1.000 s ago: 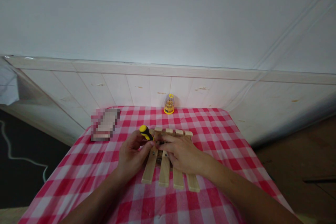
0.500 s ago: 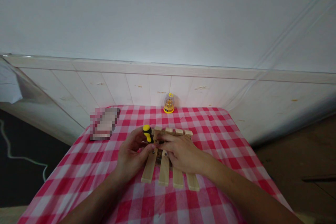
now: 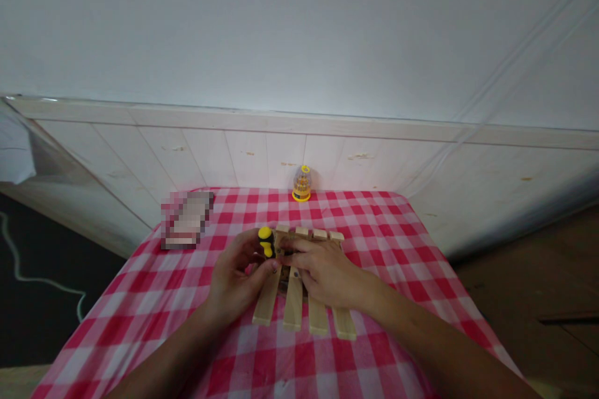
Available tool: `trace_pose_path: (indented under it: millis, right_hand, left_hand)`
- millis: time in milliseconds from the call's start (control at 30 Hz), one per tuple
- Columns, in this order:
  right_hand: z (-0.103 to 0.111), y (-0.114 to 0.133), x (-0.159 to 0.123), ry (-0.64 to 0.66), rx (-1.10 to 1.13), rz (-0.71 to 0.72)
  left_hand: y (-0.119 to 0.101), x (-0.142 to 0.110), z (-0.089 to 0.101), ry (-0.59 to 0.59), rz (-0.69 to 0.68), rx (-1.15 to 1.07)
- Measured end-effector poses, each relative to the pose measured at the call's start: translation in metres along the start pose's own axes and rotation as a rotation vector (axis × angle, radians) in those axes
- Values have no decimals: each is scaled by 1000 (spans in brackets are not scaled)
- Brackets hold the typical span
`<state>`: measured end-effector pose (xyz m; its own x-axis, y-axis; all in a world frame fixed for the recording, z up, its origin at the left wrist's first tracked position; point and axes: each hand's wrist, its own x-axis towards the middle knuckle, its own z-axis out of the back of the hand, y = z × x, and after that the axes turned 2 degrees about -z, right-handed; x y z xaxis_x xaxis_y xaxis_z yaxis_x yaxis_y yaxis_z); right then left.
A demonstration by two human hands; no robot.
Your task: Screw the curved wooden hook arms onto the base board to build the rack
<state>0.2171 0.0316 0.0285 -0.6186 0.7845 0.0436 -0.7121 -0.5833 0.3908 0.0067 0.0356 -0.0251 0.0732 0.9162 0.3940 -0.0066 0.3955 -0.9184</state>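
Observation:
A short screwdriver with a yellow and black handle stands nearly upright at the left side of a slatted wooden piece. My left hand is curled around the screwdriver, thumb low near its lower end and fingers partly hidden behind the handle. Across the top of the slats lies my right hand, its fingertips reaching toward the foot of the screwdriver and gripping the wood there. Small dark screw heads or holes show on two slats. The screwdriver's tip is hidden by the fingers.
A yellow bit holder with a clear dome stands at the table's back edge, against the white panelled wall. A blurred-out flat object lies at the back left. A red and white checked cloth covers the table.
The screwdriver's handle has shifted slightly right and down and stands more upright. Both hands and the wooden piece stay almost where they were.

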Motion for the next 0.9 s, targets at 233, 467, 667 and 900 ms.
trace_pose_path:
  millis: [233,467,667,900]
  right_hand:
    - [0,0,0,10,18,-5]
    - [1,0,0,-4,47,12]
    - [2,1,0,15,20,6]
    - [4,3,0,32,-11,-22]
  left_hand:
    - [2,0,0,-10,-57,30]
    - [7,-2,4,56,-66,60]
    - [9,-3,8,113,-110,56]
    - [-1,0,7,127,-98,11]
